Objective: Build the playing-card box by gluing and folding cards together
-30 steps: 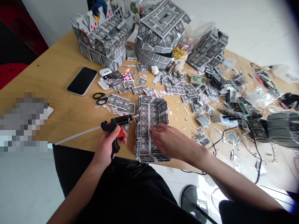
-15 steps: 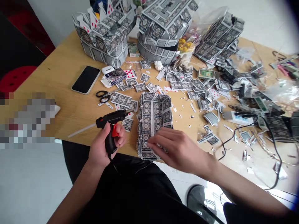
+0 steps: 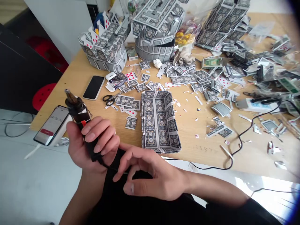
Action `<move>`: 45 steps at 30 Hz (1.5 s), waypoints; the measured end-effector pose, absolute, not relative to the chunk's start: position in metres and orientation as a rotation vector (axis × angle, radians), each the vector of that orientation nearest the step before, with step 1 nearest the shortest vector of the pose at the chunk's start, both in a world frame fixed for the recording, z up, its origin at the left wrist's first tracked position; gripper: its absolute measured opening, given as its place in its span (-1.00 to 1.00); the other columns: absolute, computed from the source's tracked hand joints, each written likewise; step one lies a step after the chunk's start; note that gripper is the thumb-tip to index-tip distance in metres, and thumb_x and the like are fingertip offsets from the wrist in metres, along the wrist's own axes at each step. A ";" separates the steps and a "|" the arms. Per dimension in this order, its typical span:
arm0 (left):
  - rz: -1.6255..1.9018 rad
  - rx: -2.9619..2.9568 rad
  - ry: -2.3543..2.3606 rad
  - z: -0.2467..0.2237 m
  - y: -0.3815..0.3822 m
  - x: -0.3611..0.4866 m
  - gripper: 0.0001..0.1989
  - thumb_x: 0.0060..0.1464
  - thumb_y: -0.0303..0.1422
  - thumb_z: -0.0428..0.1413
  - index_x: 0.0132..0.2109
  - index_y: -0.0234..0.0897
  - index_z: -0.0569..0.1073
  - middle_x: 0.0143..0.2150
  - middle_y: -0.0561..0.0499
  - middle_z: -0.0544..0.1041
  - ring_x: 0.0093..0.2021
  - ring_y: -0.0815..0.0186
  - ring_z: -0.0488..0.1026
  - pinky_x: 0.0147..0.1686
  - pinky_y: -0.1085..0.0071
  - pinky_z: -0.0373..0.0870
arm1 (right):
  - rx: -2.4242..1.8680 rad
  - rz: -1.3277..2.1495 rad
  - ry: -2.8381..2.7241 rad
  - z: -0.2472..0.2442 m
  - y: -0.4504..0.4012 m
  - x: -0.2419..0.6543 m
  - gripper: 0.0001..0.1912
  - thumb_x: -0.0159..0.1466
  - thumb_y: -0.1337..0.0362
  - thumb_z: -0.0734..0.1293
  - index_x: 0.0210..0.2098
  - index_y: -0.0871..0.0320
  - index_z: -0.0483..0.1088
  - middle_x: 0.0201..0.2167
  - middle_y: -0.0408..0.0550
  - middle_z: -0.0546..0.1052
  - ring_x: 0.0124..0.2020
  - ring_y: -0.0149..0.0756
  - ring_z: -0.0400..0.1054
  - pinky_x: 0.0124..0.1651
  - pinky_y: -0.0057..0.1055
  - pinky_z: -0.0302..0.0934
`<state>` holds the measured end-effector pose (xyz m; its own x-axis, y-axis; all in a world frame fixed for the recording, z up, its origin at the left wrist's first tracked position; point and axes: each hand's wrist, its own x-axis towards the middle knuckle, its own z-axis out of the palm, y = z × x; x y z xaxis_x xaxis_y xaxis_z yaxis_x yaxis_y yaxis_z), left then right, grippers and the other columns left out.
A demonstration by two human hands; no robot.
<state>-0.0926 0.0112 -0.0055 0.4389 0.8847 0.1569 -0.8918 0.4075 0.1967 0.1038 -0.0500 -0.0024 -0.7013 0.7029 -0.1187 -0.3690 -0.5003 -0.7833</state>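
Observation:
My left hand [image 3: 93,143] is wrapped round the handle of a black glue gun [image 3: 78,114], whose nozzle points up toward the head camera. Just right of it, over my lap, my right hand [image 3: 150,175] has its fingers curved and apart, near the gun's cord, with nothing seen in it. An open rectangular box [image 3: 161,122] covered in patterned playing cards rests at the table's front edge, beyond my right hand. Cut card pieces [image 3: 127,101] and black-handled scissors [image 3: 110,99] lie left of the box.
At the back stand card-covered baskets [image 3: 105,53] and a round lidded one [image 3: 154,50]. Two phones [image 3: 94,87] [image 3: 50,126] lie at the left. Card scraps spread across the right, with a power strip [image 3: 255,104] and its black cable.
The view has shifted. My left hand has turned the glue gun from pointing right to pointing up. My right hand has moved from over the box down-left, beside my left hand.

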 end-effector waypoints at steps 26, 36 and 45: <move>1.221 0.502 0.185 0.013 0.008 -0.090 -0.51 0.15 -0.21 0.44 -0.41 -0.21 0.26 -0.53 0.21 0.37 -0.66 0.50 0.00 -0.65 0.47 0.20 | -0.525 2.326 -0.303 -0.014 -0.048 0.103 -0.76 0.22 0.34 0.51 -0.19 0.15 0.40 -0.13 -0.01 0.67 -0.49 -0.43 0.50 -0.50 -0.52 0.37; 1.213 0.513 0.326 0.009 0.005 -0.074 -0.43 0.18 -0.07 0.41 -0.44 -0.19 0.20 -0.57 0.21 0.14 -0.67 0.50 -0.05 -0.68 0.46 0.11 | -0.461 2.280 -0.279 -0.009 -0.047 0.073 -0.73 0.26 0.17 0.52 -0.11 0.16 0.53 -0.10 0.03 0.56 0.06 -0.14 0.43 0.43 -0.11 0.10; 1.239 0.629 0.448 -0.004 -0.005 -0.060 -0.43 0.25 0.05 0.31 -0.42 -0.23 0.25 -0.52 0.19 0.15 -0.64 0.50 -0.04 -0.61 0.47 0.14 | -0.535 2.240 -0.275 -0.018 -0.046 0.065 -0.77 0.21 0.11 0.50 -0.23 0.08 0.48 -0.15 -0.02 0.55 0.01 -0.11 0.37 0.33 -0.13 0.17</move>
<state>-0.0598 -0.0051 -0.0039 0.2759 0.9610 0.0202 -0.7255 0.1944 0.6602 0.0648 -0.0465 -0.0176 -0.5909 0.7538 -0.2874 -0.6620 -0.6567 -0.3612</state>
